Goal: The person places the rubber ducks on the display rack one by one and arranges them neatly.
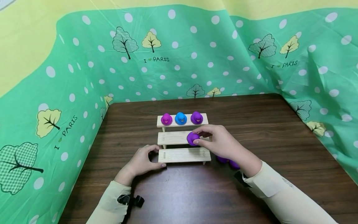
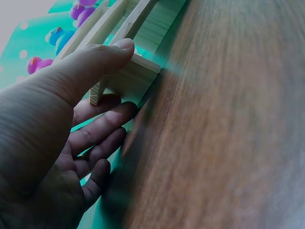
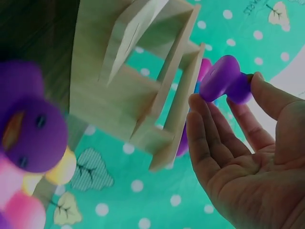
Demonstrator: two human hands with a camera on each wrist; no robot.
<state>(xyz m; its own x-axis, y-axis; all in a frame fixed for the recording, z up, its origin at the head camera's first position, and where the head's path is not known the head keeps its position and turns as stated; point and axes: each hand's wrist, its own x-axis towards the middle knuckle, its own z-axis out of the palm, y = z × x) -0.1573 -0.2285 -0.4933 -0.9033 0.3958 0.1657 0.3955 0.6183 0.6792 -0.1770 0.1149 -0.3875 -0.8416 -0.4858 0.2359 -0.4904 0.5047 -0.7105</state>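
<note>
My right hand (image 1: 221, 141) pinches a purple rubber duck (image 1: 192, 139) between thumb and fingers, over the right part of the middle step. The duck (image 3: 221, 78) is tipped in the right wrist view, above the stand's side. A three-step wooden stand (image 1: 184, 155) is on the table. Along its top step sit a magenta duck (image 1: 166, 119), a blue duck (image 1: 181, 118) and another purple duck (image 1: 197, 118), left to right. At the stand's left end, my left hand (image 1: 142, 160) holds the lowest step, thumb at the front and fingers round the side.
Right of the stand, partly under my right forearm, lie more purple ducks (image 1: 234, 164). The right wrist view shows a purple duck (image 3: 35, 129) there with pink and yellow shapes beside it. A green dotted cloth (image 1: 179, 62) borders the dark wooden table (image 1: 126, 121) behind and at the sides.
</note>
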